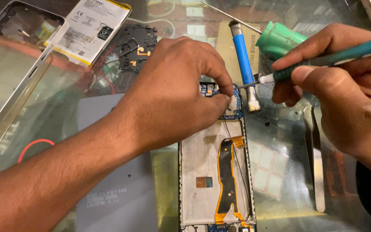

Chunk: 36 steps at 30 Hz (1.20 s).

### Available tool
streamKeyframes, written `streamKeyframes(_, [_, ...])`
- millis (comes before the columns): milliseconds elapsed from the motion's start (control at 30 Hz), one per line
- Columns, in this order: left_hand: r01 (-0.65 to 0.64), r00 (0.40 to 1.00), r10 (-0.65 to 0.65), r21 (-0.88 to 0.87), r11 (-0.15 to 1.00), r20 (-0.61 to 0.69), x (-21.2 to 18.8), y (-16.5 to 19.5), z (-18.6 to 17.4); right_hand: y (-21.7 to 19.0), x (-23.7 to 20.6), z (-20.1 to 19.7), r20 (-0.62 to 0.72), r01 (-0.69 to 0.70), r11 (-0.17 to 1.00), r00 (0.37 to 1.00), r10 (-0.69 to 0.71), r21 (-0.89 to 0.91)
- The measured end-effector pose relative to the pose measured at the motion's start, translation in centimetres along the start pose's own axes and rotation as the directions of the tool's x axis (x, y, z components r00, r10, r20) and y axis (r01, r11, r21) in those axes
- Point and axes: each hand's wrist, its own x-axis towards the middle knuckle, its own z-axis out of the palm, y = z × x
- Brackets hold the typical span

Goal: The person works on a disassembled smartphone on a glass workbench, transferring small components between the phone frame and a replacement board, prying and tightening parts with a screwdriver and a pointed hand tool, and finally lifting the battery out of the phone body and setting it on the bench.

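While a white-labelled battery (93, 26) lies far left, left hand (181, 90) pinches the opened phone's (214, 172) board and right hand (344, 86) grips a teal screwdriver (323, 60).

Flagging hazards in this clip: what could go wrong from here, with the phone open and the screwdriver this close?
1. The screwdriver tip sits close to the left hand fingertips pinching at the blue circuit board; a slip could jab a finger or gouge the board.
2. The orange-edged flex cable and a thin black wire lie exposed in the phone frame; a dragging forearm might snag them.
3. The battery lies loose near the edge.
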Motion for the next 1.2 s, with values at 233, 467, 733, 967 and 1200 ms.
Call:
streamKeyframes(233, [-0.004,1.000,0.004,-0.003,1.000,-0.002,0.0,-0.1,0.0,0.1,-0.4,-0.1,0.006,-0.013,1.000,1.000,0.014,-0.018])
streamKeyframes(467, [-0.011,1.000,0.011,0.002,1.000,-0.001,0.0,-0.2,0.1,-0.5,-1.0,-0.3,0.056,0.006,0.999,0.998,-0.004,-0.041])
streamKeyframes(733, [-0.023,0.999,0.023,-0.001,1.000,-0.025,-0.1,-0.2,0.1,0.5,-0.7,0.1,-0.028,0.006,1.000,1.000,-0.005,0.024])
streamKeyframes(967, [0.108,0.994,-0.109,0.061,0.992,0.008,-0.2,-0.2,0.1,0.7,-0.8,-0.1,-0.036,-0.003,1.000,0.999,0.003,0.013])
streamKeyframes(1200, [0.086,0.996,-0.087,0.097,0.992,-0.003,-0.2,-0.3,0.1,0.5,-0.6,0.1,-0.043,0.005,1.000,0.999,-0.004,0.019])
